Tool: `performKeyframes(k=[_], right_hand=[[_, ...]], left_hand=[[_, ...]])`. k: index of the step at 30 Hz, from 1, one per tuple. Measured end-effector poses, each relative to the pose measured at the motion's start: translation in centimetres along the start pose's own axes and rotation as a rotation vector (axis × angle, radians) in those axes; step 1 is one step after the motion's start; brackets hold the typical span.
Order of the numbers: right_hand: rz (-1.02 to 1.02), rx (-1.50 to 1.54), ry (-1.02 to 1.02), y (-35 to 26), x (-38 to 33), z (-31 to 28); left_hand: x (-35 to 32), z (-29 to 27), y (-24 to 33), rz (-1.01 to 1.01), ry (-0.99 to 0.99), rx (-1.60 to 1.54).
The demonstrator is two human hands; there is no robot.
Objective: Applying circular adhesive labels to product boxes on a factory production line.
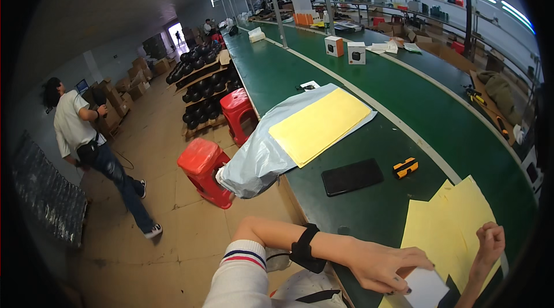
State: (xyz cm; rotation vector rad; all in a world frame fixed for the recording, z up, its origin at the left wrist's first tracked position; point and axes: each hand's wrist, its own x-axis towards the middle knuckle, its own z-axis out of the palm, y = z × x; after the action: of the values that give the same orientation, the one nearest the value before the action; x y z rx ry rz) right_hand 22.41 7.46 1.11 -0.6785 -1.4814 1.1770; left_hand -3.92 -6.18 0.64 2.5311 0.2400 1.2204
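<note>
Green surface (398, 137) carries overlapping yellow sheets (427, 224); left hand (375, 262) grips white item (430, 289), whose sliding could skew them; right hand's (490, 243) grip: cannot tell.

left arm (277, 236): bent sharply at the elbow, the forearm reaching rightward
left sleeve (245, 270): white, striped, ending near the elbow
left wrist: wrapped in a black band (307, 250)
left hand (372, 264): back upward, fingers bent down in a grip
right forearm (474, 286): bare, rising from the lower edge
right hand (490, 241): upright, fingers curled loosely inward
</note>
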Motion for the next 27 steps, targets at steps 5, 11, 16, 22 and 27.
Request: performKeyframes(k=[5,11,16,22,27], right_hand=[[-0.016,-0.091,-0.077,-0.6,-0.8,1.4],[-0.035,-0.153,-0.137,-0.8,-2.2,2.8],[-0.041,-0.148,-0.224,-1.2,-3.3,2.9],[-0.040,-0.150,-0.314,-1.4,-3.7,2.8],[0.078,-0.004,-0.383,-1.7,-4.0,2.6]], left_hand=[[-1.5,0.4,0.2,-0.222,-0.061,-0.159],[-0.9,2.6,-0.5,-0.360,0.101,-0.196],[-1.2,3.4,-0.7,-0.388,0.188,-0.274],[-1.1,3.4,-1.7,-0.314,0.253,-0.280],[-1.0,3.6,-2.3,-0.373,0.178,-0.338]])
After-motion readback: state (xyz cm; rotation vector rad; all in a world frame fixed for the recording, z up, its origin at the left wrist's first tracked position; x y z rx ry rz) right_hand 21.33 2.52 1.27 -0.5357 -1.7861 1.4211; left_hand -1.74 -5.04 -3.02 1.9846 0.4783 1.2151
